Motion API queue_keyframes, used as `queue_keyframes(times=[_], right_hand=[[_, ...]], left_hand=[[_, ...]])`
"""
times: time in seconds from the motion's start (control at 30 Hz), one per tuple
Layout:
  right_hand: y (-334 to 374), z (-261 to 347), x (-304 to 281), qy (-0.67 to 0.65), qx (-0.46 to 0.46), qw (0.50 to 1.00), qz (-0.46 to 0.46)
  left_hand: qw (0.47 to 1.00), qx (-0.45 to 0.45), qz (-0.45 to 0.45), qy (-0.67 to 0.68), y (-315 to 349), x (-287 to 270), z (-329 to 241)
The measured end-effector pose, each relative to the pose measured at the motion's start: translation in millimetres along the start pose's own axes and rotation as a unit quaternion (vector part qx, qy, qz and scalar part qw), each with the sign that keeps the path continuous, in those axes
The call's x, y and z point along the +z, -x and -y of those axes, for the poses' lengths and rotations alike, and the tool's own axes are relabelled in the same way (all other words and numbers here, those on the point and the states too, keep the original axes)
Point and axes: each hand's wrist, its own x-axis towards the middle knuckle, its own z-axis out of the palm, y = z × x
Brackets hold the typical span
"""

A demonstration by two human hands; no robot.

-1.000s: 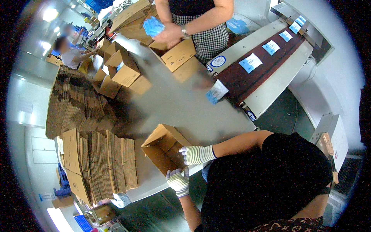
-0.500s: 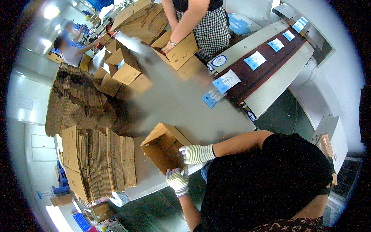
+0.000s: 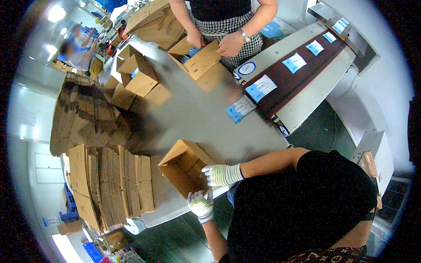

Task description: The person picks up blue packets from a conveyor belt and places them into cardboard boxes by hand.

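ok so the striped-gloved left hand [image 3: 201,207] and right hand [image 3: 223,175] are both half-curled, gripping an open brown cardboard box [image 3: 186,172]

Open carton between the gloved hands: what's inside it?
The open carton shows bare brown cardboard inside, with no contents visible. The right hand and left hand cover parts of its rim; anything behind them is hidden.
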Motion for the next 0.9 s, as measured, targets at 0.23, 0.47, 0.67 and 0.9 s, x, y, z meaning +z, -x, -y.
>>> queue_keyframes(times=[0.23, 0.47, 0.67, 0.9], right_hand=[[0.3, -4.2, -14.9, -0.021, 0.003, 1.0, -0.008], [26.3, -56.1, -57.4, -0.301, 0.122, 0.936, -0.136], [96.4, -140.9, -33.6, -0.212, 0.191, 0.958, 0.031], [135.9, -219.0, -53.2, -0.05, 0.298, 0.948, 0.097]], left_hand=[[1.0, 0.0, 0.012, -0.013, -6.5, -3.3, -7.4], [0.997, -0.078, 0.007, -0.009, 1.4, 7.7, -17.4], [0.996, -0.084, 0.023, 0.008, 1.7, 6.3, -22.0], [0.996, -0.086, 0.039, -0.003, 11.0, 16.1, -14.3]])
